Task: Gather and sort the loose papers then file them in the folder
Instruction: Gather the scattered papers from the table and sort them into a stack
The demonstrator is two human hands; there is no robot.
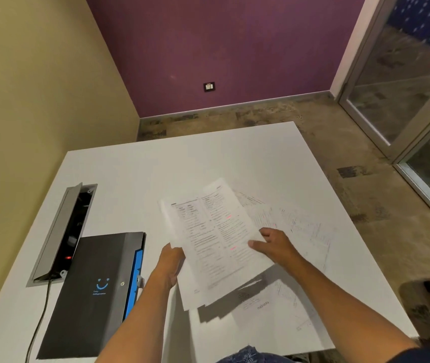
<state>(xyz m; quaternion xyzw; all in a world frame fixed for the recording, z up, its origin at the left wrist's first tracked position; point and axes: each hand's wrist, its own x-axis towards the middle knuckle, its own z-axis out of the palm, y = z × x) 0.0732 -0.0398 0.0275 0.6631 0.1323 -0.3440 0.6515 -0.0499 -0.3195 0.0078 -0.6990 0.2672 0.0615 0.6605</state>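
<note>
Gathering stage, seen from the head camera. The left hand (172,260) is closed on the left edge of a thin sheaf of white printed sheets with two columns of text (213,242), held raised above the white rectangular tabletop (156,166); the sheaf casts a shadow on the surface beneath it. The right hand (274,243) rests on the sheaf's right edge with fingers spread and the thumb over the top face, a light steadying hold rather than a firm pinch (how much of the stack the fingers wrap underneath cannot be told).

The sheaf's long axis runs from near the body toward the far right, tilted off the table's edges. Loose white sheets with faint print (295,226) lie flat on the table to the right of and beyond the grip, and another loose printed page (268,307) lies below it near the front edge. All of these lie on the right hand's side, so that hand is the nearer one for collecting.

The closed black folder with a blue spine and a smiling-face mark (96,292) lies well to the left of the left hand, its long axis roughly parallel to the sheaf's, beside an open grey cable tray (59,231). Filing is judged not yet begun.
</note>
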